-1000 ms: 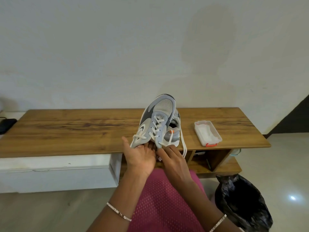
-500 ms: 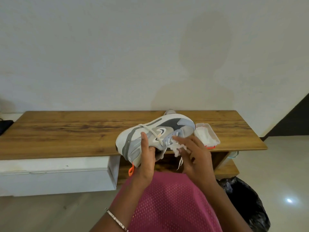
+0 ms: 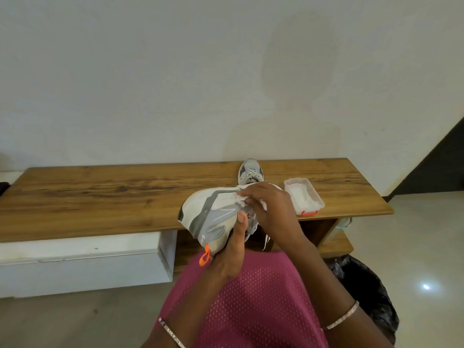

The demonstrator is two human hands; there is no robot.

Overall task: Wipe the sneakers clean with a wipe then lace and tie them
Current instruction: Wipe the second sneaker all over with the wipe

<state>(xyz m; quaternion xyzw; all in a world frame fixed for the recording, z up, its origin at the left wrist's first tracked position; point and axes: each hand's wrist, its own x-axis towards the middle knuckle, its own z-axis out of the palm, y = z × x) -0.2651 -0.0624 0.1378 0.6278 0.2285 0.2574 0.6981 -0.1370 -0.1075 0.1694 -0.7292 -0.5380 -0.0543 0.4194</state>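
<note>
Head | left hand (image 3: 227,257) grips sneaker (image 3: 211,214) heel, thumb up | right hand (image 3: 271,209) pinches wipe (image 3: 241,195) against it

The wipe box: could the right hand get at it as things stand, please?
Probably yes: the right hand is just left of the wipe box, nothing between them, though it holds a wipe.

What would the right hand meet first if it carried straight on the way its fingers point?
Its fingers point left, so the right hand, pinching the wipe, would likely run along the white side of the held sneaker toward its heel; beyond lies table, depth unclear.
</note>
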